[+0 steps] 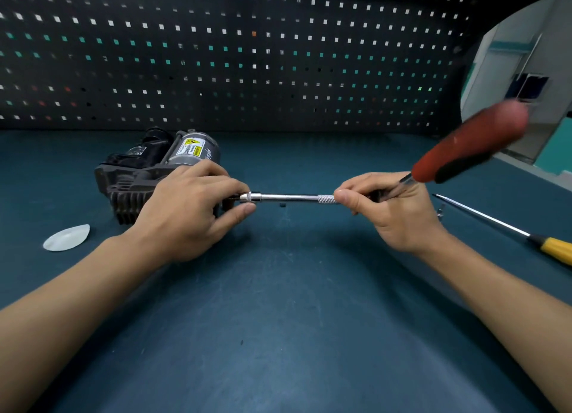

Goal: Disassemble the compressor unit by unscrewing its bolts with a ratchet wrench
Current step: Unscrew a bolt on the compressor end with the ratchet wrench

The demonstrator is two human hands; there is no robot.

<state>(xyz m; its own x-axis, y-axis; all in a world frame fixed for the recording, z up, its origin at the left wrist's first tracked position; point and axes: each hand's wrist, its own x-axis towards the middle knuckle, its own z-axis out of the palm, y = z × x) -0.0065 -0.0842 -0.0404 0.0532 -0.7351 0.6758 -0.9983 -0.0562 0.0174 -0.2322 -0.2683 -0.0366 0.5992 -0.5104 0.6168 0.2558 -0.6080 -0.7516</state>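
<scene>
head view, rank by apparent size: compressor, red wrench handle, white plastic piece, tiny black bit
1. compressor, part hidden behind left hand
2. red wrench handle, blurred, close call with compressor
3. white plastic piece
4. tiny black bit

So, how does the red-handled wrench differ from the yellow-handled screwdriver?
The wrench has a red and black handle; the screwdriver has a yellow one. The left hand and right hand hold the wrench, handle raised; the screwdriver lies untouched on the table. The wrench handle looks thicker than the screwdriver's. Both have bright metal shafts.
</scene>
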